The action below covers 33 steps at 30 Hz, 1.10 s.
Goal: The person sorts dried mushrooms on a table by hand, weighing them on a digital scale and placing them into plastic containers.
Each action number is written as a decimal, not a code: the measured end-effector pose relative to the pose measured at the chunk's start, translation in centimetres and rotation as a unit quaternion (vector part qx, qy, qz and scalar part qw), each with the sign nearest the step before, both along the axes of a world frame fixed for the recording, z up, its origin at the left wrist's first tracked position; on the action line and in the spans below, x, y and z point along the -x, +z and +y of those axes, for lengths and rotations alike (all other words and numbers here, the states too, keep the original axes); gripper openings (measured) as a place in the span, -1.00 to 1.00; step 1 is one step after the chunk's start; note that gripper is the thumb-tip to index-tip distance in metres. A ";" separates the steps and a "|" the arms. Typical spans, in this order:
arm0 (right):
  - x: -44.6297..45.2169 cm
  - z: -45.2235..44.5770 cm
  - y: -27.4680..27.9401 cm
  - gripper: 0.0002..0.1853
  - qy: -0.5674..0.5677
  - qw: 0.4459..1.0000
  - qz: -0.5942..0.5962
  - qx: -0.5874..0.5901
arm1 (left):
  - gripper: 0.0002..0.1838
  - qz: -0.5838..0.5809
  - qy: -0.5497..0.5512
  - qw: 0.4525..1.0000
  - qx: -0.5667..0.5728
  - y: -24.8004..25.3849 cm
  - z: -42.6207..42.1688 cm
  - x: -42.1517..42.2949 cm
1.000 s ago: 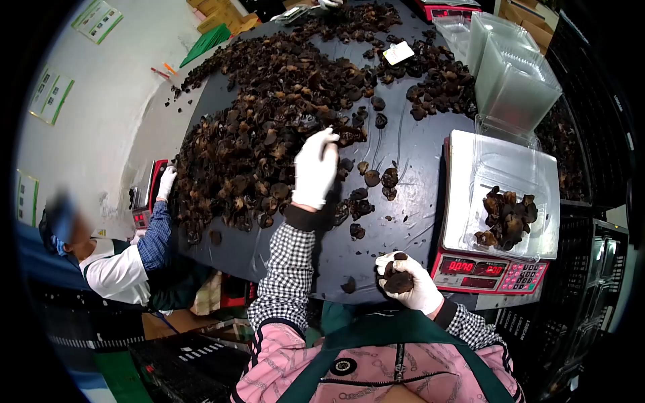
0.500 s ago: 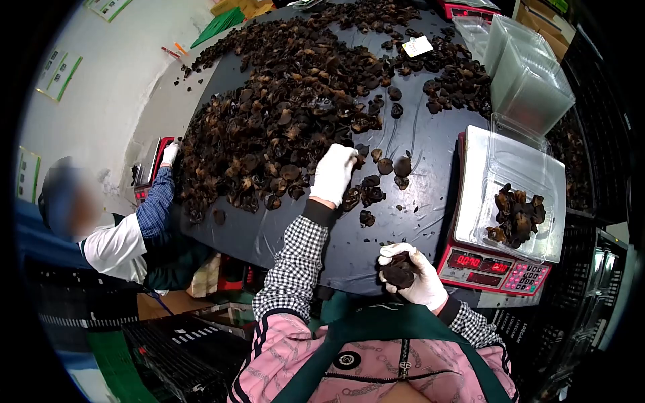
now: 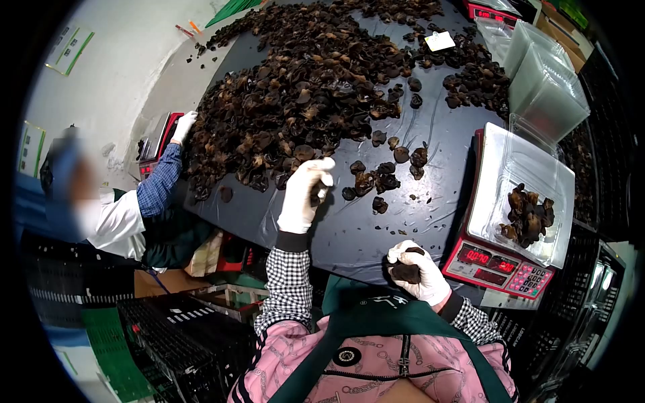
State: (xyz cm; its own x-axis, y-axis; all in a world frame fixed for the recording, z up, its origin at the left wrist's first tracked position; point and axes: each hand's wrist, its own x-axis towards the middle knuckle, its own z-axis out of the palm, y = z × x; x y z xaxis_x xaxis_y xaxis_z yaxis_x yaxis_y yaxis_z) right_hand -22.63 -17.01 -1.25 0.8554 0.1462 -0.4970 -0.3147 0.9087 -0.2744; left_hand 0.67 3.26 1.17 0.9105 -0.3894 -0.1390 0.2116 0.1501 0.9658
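Glossy table cover (image 3: 356, 238), smooth plastic tubs (image 3: 547, 91), rough fungus (image 3: 302, 94)

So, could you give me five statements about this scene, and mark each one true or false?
1. The right hand holds dark mushroom pieces. True.
2. A clear tray sits on the nearest scale. True.
3. The left hand is touching that scale. False: it is apart from it, near the large mushroom pile.
4. The stack of clear boxes stands left of the pile. False: it stands to the right.
5. Both hands' sleeves are checked black and white. True.
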 end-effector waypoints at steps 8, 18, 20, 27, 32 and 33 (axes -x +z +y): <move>0.5 -0.5 0.3 -0.87 -0.007 1.000 -0.024 0.013 | -0.74 -0.313 -0.010 0.872 -0.375 -1.5 -4.7 2.5; 0.8 -0.8 1.9 -0.85 0.032 0.993 -0.095 0.056 | -0.41 -0.438 -0.052 0.792 -0.422 -3.2 -6.0 -1.5; 1.5 -1.9 3.7 -0.85 -0.002 0.988 -0.118 0.096 | -0.59 -0.433 -0.074 0.780 -0.446 -4.7 -6.5 -2.1; 6.5 -10.8 12.9 -0.72 -0.278 0.776 -0.131 0.551 | -0.73 -0.274 -0.102 0.937 -0.192 5.0 -12.1 3.0; 6.6 -17.5 13.1 -0.51 -0.298 0.508 -0.070 0.805 | -0.69 -0.452 -0.231 0.857 -0.087 10.1 -20.9 10.7; 6.3 -18.4 12.8 -0.44 -0.276 0.452 -0.088 0.844 | -0.69 -0.513 -0.219 0.829 -0.047 10.5 -23.0 11.7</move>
State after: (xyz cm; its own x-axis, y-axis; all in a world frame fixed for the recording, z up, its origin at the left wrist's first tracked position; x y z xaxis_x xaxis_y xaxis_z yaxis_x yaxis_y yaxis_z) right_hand -28.96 -35.41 11.59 0.5783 -0.5734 0.5803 -0.0056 -0.7141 -0.7000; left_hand -11.02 -19.73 11.64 0.3419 -0.7459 0.5716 -0.7137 0.1896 0.6743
